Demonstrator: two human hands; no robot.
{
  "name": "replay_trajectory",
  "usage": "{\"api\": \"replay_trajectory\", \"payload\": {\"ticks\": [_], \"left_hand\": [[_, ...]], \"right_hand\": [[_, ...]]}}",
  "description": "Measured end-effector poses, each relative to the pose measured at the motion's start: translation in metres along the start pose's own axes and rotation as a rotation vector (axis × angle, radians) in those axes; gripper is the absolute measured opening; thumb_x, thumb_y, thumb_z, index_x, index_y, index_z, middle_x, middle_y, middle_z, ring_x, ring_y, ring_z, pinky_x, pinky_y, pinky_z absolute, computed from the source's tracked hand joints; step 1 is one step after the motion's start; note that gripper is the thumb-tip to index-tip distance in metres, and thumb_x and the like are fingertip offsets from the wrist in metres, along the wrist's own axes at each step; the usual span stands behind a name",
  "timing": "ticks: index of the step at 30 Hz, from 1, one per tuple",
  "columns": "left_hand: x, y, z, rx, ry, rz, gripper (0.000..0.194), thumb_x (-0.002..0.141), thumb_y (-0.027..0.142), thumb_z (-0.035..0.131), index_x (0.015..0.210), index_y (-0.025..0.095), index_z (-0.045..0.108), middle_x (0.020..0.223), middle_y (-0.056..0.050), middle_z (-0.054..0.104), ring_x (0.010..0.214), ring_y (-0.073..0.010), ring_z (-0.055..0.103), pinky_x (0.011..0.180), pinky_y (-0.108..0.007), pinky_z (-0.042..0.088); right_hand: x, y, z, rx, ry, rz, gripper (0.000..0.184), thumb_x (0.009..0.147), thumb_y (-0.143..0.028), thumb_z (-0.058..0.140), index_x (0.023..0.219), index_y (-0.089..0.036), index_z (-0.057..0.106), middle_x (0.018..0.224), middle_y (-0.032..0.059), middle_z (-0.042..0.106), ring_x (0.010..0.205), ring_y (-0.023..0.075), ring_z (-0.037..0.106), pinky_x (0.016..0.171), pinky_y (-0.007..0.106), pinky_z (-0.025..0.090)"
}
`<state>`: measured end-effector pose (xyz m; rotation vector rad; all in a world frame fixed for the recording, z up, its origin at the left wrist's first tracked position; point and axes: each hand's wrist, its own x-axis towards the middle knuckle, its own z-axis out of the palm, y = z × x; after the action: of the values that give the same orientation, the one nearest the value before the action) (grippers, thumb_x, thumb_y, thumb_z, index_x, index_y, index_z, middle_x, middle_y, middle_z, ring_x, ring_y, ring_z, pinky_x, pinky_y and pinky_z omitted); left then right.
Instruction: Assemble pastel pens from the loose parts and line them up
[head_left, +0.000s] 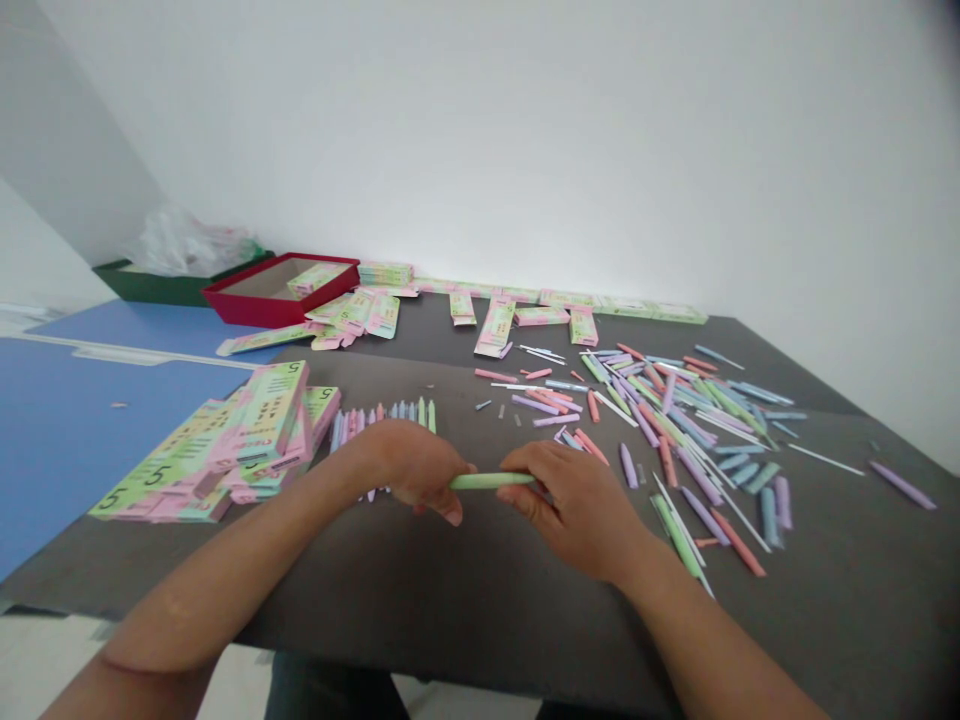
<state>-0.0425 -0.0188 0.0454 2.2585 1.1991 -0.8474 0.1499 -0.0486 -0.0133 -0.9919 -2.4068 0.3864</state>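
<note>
A light green pen (pixel 491 481) lies level between my two hands, above the dark table. The fingers of my right hand (pixel 581 505) pinch its right end between thumb and forefinger. At the other end, my left hand (pixel 420 465) is curled against the pen, its thumb pointing down; the exact grip is partly hidden. Behind my left hand stands a row of purple, red, blue and green pens (pixel 390 411), partly covered by my wrist. To the right lies a large loose pile of coloured pen parts (pixel 667 400) with thin white refills (pixel 742 515) among them.
Stacked pink and green boxes (pixel 262 420) marked 5 sit at the left. Flattened cartons (pixel 360 312) and more boxes (pixel 495 325) line the back near the wall. A red box (pixel 281 310) and a green tray (pixel 165 288) with a plastic bag (pixel 191 243) stand back left.
</note>
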Motion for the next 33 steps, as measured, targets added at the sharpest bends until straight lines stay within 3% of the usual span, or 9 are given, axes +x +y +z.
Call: {"api": "replay_trajectory", "payload": {"ticks": [3, 6, 10, 14, 19, 23, 28, 33], "left_hand": [[0.003, 0.002, 0.0, 0.041, 0.032, -0.002, 0.045, 0.079, 0.045, 0.058, 0.12, 0.027, 0.058, 0.09, -0.007, 0.072, 0.077, -0.0235, 0.065, 0.058, -0.027, 0.042], [0.007, 0.001, -0.001, 0.089, 0.066, 0.004, 0.058, 0.078, 0.049, 0.058, 0.131, 0.028, 0.049, 0.102, -0.011, 0.07, 0.085, -0.0276, 0.064, 0.063, -0.03, 0.044], [-0.001, -0.012, -0.009, 0.074, 0.093, -0.01, 0.073, 0.081, 0.052, 0.053, 0.143, 0.023, 0.03, 0.12, -0.017, 0.062, 0.098, -0.0308, 0.061, 0.071, -0.031, 0.044], [-0.014, -0.03, -0.014, 0.028, 0.121, -0.07, 0.076, 0.09, 0.048, 0.039, 0.148, 0.013, 0.005, 0.126, -0.022, 0.055, 0.108, -0.0281, 0.056, 0.078, -0.028, 0.041], [-0.01, -0.032, -0.009, 0.054, 0.114, -0.058, 0.077, 0.089, 0.05, 0.04, 0.148, 0.015, 0.004, 0.121, -0.023, 0.059, 0.102, -0.0297, 0.06, 0.073, -0.029, 0.042], [-0.007, -0.022, -0.01, 0.043, 0.104, -0.045, 0.074, 0.09, 0.047, 0.04, 0.148, 0.017, 0.005, 0.121, -0.02, 0.06, 0.1, -0.027, 0.061, 0.074, -0.028, 0.042], [-0.008, -0.01, -0.013, 0.071, 0.143, -0.024, 0.072, 0.091, 0.044, 0.039, 0.148, 0.017, 0.006, 0.113, -0.017, 0.065, 0.094, -0.0264, 0.063, 0.069, -0.028, 0.042], [-0.008, -0.008, -0.011, 0.083, 0.179, 0.05, 0.068, 0.09, 0.047, 0.04, 0.147, 0.02, 0.016, 0.118, -0.015, 0.064, 0.092, -0.025, 0.063, 0.067, -0.027, 0.043]], "right_hand": [[0.001, -0.003, 0.004, -0.006, 0.023, -0.054, 0.027, 0.09, -0.039, 0.046, 0.107, -0.022, 0.059, 0.094, 0.0062, 0.066, 0.084, 0.0184, 0.058, 0.07, 0.03, 0.038], [0.004, -0.001, 0.01, -0.036, 0.001, -0.029, 0.025, 0.093, -0.033, 0.041, 0.101, -0.021, 0.061, 0.089, 0.006, 0.066, 0.083, 0.018, 0.058, 0.071, 0.029, 0.038], [0.007, 0.016, 0.011, -0.047, -0.096, 0.119, 0.026, 0.093, -0.035, 0.04, 0.091, -0.019, 0.06, 0.078, 0.0051, 0.065, 0.073, 0.017, 0.057, 0.063, 0.028, 0.035], [0.005, 0.039, 0.002, 0.155, -0.123, 0.151, 0.025, 0.094, -0.032, 0.038, 0.082, -0.018, 0.055, 0.066, -0.0008, 0.06, 0.061, 0.0121, 0.053, 0.059, 0.024, 0.034], [0.001, 0.047, -0.001, 0.263, -0.147, 0.143, 0.02, 0.092, -0.03, 0.04, 0.082, -0.018, 0.053, 0.067, -0.0016, 0.059, 0.062, 0.0115, 0.052, 0.059, 0.023, 0.035], [0.003, 0.034, 0.006, 0.315, -0.194, 0.108, 0.017, 0.088, -0.022, 0.043, 0.103, -0.019, 0.052, 0.071, -0.0021, 0.059, 0.062, 0.0116, 0.052, 0.058, 0.022, 0.033], [0.01, 0.018, 0.013, 0.288, -0.193, 0.075, 0.013, 0.084, -0.019, 0.047, 0.096, -0.019, 0.051, 0.071, -0.0024, 0.055, 0.062, 0.0113, 0.048, 0.056, 0.023, 0.03], [0.013, 0.02, 0.016, 0.574, -0.189, 0.07, 0.024, 0.086, -0.019, 0.045, 0.11, -0.021, 0.046, 0.078, -0.0022, 0.053, 0.061, 0.0092, 0.047, 0.056, 0.023, 0.034]]}}
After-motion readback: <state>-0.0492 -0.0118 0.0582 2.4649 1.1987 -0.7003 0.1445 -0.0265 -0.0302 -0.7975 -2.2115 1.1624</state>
